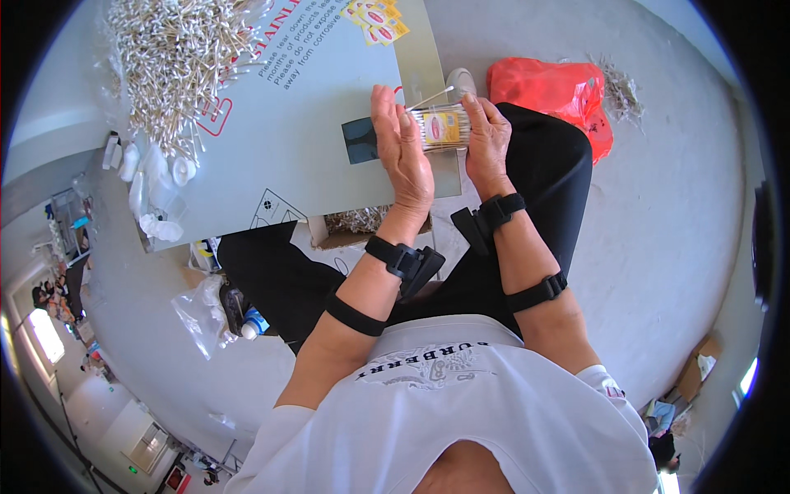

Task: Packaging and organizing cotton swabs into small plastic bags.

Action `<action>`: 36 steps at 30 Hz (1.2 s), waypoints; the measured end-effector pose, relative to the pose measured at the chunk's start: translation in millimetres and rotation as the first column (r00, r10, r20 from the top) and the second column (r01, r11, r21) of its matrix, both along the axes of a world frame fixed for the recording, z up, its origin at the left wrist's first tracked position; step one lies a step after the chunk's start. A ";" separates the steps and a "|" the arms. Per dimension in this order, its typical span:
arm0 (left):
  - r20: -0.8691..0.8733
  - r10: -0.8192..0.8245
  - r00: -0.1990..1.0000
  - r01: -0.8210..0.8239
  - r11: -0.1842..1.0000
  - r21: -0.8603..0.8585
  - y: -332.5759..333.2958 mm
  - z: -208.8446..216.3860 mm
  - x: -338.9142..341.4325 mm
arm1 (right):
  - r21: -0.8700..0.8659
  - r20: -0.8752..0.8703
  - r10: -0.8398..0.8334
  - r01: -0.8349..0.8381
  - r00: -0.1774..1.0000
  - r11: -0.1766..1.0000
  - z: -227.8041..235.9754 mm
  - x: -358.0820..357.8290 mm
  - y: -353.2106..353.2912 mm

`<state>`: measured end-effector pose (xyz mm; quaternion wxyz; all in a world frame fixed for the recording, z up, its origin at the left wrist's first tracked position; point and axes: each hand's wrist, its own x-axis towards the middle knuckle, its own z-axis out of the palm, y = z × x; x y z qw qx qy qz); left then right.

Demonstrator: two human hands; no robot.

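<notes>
Between my two hands, just past the table's right edge, is a pack of cotton swabs [453, 142] with a yellow and white label. My right hand [489, 138] grips its right end, thumb on top and fingers curled round. Against the left end presses my left hand [401, 152], its fingers rather straight and its thumb near the swab tips. One loose cotton swab [431, 98] juts up at a slant above the pack. A dark flat rectangle [360, 141] lies on the table beside my left hand. The undersides of both hands are hidden.
A big heap of loose cotton swabs [177, 62] covers the far left of the grey table [304, 165]. Yellow labels [377, 20] lie at its far edge. Below sits a cardboard box of swabs [354, 222]. A red plastic bag [547, 90] rests to the right.
</notes>
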<state>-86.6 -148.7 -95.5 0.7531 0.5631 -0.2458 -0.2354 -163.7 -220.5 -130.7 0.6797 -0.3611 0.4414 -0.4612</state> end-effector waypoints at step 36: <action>0.698 -0.670 0.253 0.166 0.741 0.651 -10.0 33.0 102.6 | 0.017 -0.041 0.015 -0.015 0.999 1.000 -3.5 -0.2 -2.8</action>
